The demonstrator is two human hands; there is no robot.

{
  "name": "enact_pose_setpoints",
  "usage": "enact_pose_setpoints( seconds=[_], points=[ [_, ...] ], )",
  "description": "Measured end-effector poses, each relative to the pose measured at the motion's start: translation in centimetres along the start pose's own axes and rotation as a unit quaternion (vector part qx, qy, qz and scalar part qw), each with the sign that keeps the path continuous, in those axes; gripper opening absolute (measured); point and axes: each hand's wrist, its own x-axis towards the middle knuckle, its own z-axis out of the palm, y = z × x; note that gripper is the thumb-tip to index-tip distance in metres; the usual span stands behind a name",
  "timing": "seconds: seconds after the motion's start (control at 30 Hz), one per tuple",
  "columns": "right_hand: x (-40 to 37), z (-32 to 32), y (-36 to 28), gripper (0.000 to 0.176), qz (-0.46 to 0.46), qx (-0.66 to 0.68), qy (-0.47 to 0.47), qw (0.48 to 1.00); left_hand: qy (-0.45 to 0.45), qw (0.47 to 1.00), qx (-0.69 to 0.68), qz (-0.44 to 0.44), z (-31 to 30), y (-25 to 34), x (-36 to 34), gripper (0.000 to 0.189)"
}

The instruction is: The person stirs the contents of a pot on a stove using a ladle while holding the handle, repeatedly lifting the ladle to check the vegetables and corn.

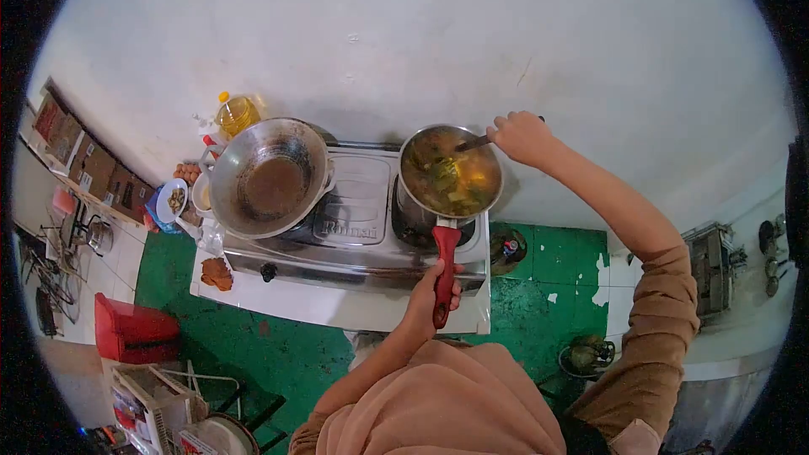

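The saucepan sat on the right side of the stove, its red handle pointing near. It held soup with green pieces in it. The left hand was closed around the handle, fingers wrapped at its near half. The right hand gripped a dark utensil in bent, closed fingers, its lower end in the soup at the far right of the pan. A wide wok stood on the left, with an oil bottle just beyond it.

The pan was probably stiff and front-heavy with liquid that could slosh; the handle was the sensible hold, since the metal wall might have been hot. The utensil looked light and rigid, best held high, away from steam.
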Motion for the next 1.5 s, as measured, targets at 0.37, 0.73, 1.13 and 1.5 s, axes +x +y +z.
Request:
enact_pose_setpoints(
  seconds=[0.37, 0.73, 1.13, 1.5],
  points=[
    [-0.4, -2.1, 2.3, 0.016, 0.079, 0.104, -0.241, 0.962, -0.019, 0.999, -0.038, -0.006, -0.2, -0.1, 0.0, 0.042],
    [-4.9, -6.7, 2.3, 0.019, 0.156, 0.151, -0.217, 0.952, -0.019, 0.999, -0.037, -0.005, -0.3, -0.2, 0.3, 0.041],
    [-10.1, -9.4, -2.8, 0.022, 0.138, -0.011, -0.076, 0.987, -0.022, 0.998, -0.057, -0.007, -0.3, -0.2, 0.3, 0.039],
    [-12.6, -15.2, -3.2, 0.036, 0.152, -0.069, 0.045, 0.985, -0.013, 0.999, -0.043, 0.0, 0.0, 0.0, -0.1, 0.04]
  ],
)
